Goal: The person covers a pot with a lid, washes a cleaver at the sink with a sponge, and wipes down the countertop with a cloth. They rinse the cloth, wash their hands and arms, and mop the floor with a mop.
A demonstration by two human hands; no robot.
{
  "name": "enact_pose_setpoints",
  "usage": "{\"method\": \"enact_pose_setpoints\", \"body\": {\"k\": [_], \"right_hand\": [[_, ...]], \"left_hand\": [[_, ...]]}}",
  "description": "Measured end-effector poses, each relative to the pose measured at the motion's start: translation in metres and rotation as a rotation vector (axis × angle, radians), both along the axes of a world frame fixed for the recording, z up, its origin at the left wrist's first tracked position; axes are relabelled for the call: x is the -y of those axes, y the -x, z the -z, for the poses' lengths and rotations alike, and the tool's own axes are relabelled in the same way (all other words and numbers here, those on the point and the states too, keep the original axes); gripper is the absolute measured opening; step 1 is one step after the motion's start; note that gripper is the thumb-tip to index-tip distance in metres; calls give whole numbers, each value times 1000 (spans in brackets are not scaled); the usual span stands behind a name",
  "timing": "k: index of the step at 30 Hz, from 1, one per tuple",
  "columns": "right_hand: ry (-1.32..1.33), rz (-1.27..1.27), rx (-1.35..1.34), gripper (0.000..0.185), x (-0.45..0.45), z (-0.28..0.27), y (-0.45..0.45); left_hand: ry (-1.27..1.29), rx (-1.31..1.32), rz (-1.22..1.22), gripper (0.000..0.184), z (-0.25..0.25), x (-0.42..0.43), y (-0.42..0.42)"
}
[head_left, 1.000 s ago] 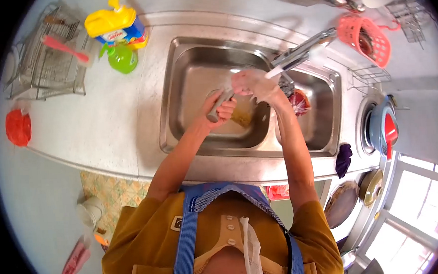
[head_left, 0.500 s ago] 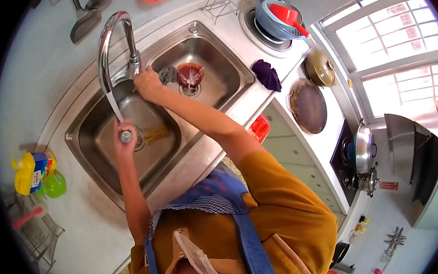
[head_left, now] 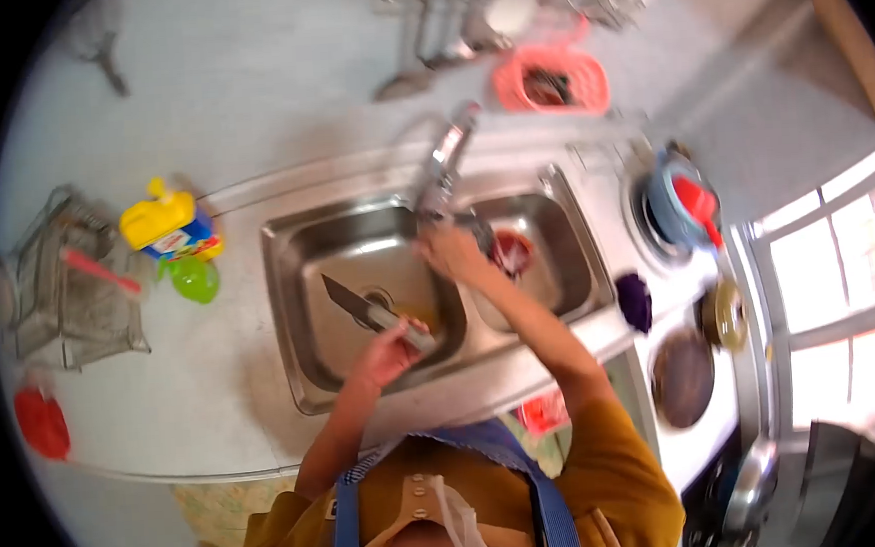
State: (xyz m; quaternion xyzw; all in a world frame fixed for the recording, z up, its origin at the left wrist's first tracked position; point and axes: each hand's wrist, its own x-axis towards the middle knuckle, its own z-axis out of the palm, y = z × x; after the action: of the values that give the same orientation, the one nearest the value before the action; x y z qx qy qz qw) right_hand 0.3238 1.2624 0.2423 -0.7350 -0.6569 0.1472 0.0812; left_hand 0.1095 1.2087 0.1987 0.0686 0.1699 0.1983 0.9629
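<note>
My left hand [head_left: 385,357] is closed around the handle of a kitchen knife [head_left: 346,298] over the left basin of the steel sink [head_left: 297,357]. Its broad dark blade points up and to the left, close to the drain. A yellowish-brown piece [head_left: 422,315] lies in the basin behind the knife handle. My right hand [head_left: 453,253], smeared by motion, has its fingers curled at the base of the chrome faucet [head_left: 447,155]. Beside it in the right basin are a grey scrubber [head_left: 475,230] and a red bowl [head_left: 513,253] with clear plastic in it.
On the left counter stand a yellow detergent jug [head_left: 166,228], a green bottle [head_left: 195,279] and a wire rack [head_left: 78,295]. A purple cloth [head_left: 635,303] lies right of the sink, near a blue basin [head_left: 675,199]. A pink basket [head_left: 551,81] hangs behind the faucet.
My view has swung, levelling the sink. The knife has come away from the faucet spout toward me, and its blade now slants up-left. My right hand stays by the faucet base.
</note>
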Motion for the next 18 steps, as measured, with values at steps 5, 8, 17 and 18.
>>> {"method": "enact_pose_setpoints", "body": {"k": [5,8,17,18], "right_hand": [[50,-265,-197,47,62,-43,74],[-97,-89,-392,44,67,-35,79],[-900,-274,354,20,21,-285,-9],[-965,-209,520,19,17,-329,-15]], "left_hand": [[-241,-361,-77,8,-3,19,-20],[-530,-493,-242,17,1,22,-31],[-1107,-293,-51,39,-42,11,14],[-1066,-293,-10,36,-29,12,21]]}}
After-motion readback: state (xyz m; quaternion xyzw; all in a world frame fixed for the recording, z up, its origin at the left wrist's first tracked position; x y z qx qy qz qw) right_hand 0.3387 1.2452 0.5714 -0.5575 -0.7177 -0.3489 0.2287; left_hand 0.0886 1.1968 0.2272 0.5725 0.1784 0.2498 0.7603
